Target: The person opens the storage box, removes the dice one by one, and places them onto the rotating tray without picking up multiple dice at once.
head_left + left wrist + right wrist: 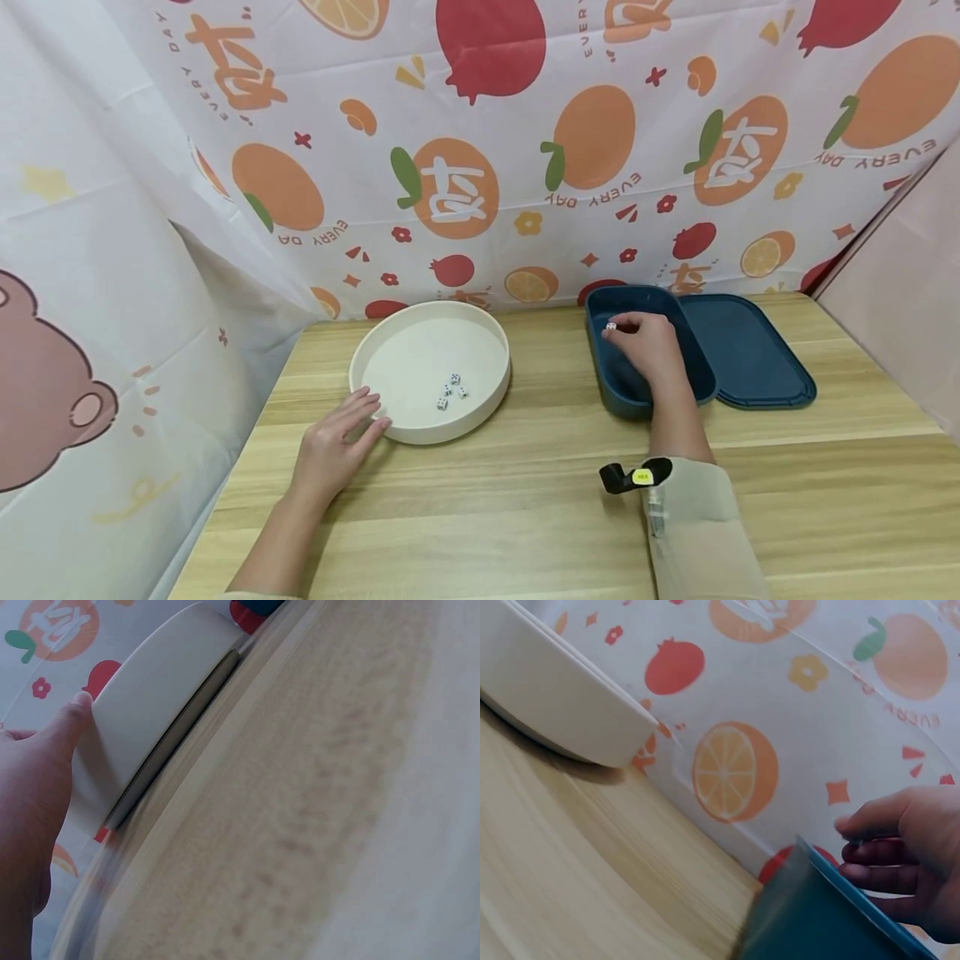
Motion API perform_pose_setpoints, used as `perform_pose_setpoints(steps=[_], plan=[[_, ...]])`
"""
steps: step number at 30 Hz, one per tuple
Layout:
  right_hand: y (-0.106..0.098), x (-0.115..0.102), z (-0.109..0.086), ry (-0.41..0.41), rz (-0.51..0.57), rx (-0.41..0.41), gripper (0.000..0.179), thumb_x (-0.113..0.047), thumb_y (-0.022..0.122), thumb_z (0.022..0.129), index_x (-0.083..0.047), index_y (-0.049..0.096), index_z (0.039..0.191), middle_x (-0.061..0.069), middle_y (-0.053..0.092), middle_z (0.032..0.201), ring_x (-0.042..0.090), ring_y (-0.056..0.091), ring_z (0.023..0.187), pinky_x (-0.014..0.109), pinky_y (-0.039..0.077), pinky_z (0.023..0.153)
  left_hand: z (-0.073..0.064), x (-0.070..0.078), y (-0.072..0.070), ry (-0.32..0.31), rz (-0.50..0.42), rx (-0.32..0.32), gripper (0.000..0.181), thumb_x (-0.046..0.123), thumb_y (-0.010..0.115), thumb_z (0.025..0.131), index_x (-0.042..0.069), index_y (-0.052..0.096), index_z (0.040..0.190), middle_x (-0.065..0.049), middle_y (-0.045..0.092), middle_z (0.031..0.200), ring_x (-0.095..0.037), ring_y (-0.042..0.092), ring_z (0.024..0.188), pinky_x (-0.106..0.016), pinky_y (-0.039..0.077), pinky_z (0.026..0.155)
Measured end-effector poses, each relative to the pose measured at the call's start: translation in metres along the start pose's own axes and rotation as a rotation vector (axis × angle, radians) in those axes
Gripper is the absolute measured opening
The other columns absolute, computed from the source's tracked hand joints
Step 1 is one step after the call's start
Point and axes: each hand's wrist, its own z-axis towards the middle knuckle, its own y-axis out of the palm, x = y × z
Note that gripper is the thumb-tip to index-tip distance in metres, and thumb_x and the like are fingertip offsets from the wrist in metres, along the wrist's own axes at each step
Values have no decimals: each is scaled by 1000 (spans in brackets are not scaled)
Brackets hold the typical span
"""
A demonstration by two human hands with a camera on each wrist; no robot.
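In the head view, my right hand (647,348) pinches a small white die (611,326) between thumb and fingertips, over the dark blue box (611,392). The right wrist view shows that hand (922,855) just above the rim of the blue box (817,915); the die is hardly visible there. My left hand (333,446) rests at the near-left rim of a round cream tray (405,358), fingers loosely extended. From the left wrist, the thumb of the hand (37,772) touches the tray's outer wall (157,682). Several dice (442,403) lie inside the tray, towards its near right.
A flat dark blue lid (757,350) lies right of the box, partly behind it. The wooden table (525,500) backs onto a fruit-print curtain (517,167). Another white curtain (112,208) hangs on the left. A black camera mount (633,477) sits on the right wrist.
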Motion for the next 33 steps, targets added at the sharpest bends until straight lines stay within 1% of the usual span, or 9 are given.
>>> perform_pose_setpoints(steps=[5,8,14,18,23,24,28,30,33], plan=[[13,-19,0,-55,28,61,30,-30,67,94,-11,72,116,10,70,114,25,61,100,43,57,88,0,0,-2,0,20,-6,34,10,86,70,3,77,102,-12,74,109,-28,68,111,-3,33,107],[22,-31,-3,-106,40,90,30,-31,68,93,-10,72,114,9,70,111,25,63,97,41,59,85,1,1,-3,14,22,0,33,10,84,71,3,76,102,-12,74,109,-29,68,111,-5,34,108],[50,-56,-11,-233,85,103,25,-30,72,89,-11,75,105,6,71,101,22,64,91,39,59,79,3,1,-3,92,-1,65,27,7,79,75,1,76,101,-12,75,108,-32,69,109,-12,39,108],[78,-74,-18,-337,103,62,20,-27,74,88,-12,77,102,1,73,97,17,67,90,34,61,78,5,3,-3,124,-14,86,24,4,77,76,1,77,100,-12,75,106,-32,70,105,-18,42,109],[112,-92,-33,-446,86,-43,23,-23,76,87,-9,76,105,2,73,96,14,66,87,27,61,76,4,4,-3,116,9,62,22,3,77,77,0,77,98,-12,75,105,-33,70,103,-22,44,109],[118,-94,-36,-463,88,-67,24,-22,76,87,-7,76,106,2,73,95,14,66,86,28,61,77,4,4,-3,110,16,54,21,3,76,77,-1,77,98,-13,75,104,-33,71,103,-21,43,109],[140,-100,-44,-492,94,-159,24,-19,76,88,-5,75,107,1,71,93,13,64,86,32,61,81,2,3,-3,98,25,29,20,4,76,78,-1,77,98,-14,75,104,-33,70,104,-17,41,110],[148,-100,-46,-503,96,-184,23,-19,75,88,-4,75,107,0,70,92,13,63,87,35,61,82,1,3,-2,105,20,32,20,4,76,78,-2,76,98,-14,75,104,-33,71,103,-18,41,110],[156,-102,-49,-518,60,-202,22,-19,75,88,-6,75,106,-1,70,92,11,63,87,31,60,81,0,3,0,118,12,44,20,3,75,79,-2,76,98,-14,75,104,-33,71,102,-21,43,109]])
